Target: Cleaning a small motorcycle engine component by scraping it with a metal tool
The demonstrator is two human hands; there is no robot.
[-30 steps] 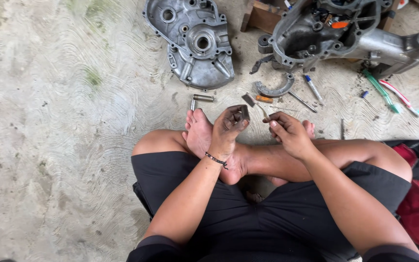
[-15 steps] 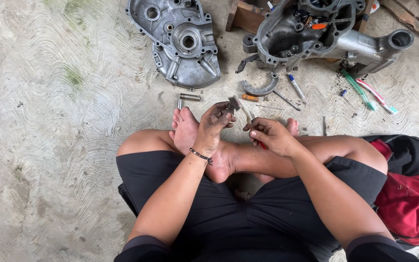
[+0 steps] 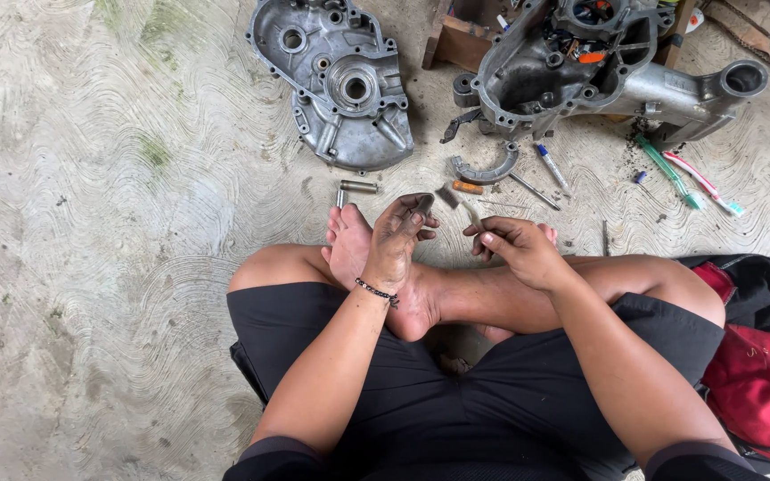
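Observation:
I sit cross-legged on a concrete floor with both hands above my bare feet. My left hand (image 3: 396,242), black with grease and wearing a bead bracelet, pinches a small dark metal part (image 3: 423,204) at its fingertips. Close beside it, my right hand (image 3: 517,251) grips a thin metal piece (image 3: 472,215) that points toward the left hand. The two hands are a few centimetres apart.
A grey engine cover (image 3: 340,82) lies ahead on the floor, and a larger engine case (image 3: 581,67) rests by a wooden block (image 3: 458,43). Between them and my feet lie a curved brake shoe (image 3: 488,169), a metal pin (image 3: 358,187), a marker (image 3: 552,167) and two toothbrushes (image 3: 670,171). A red and black bag (image 3: 759,374) sits at my right.
The view has swung a little. Both hands stay over my feet with their small pieces; the left hand's fingers have dropped slightly.

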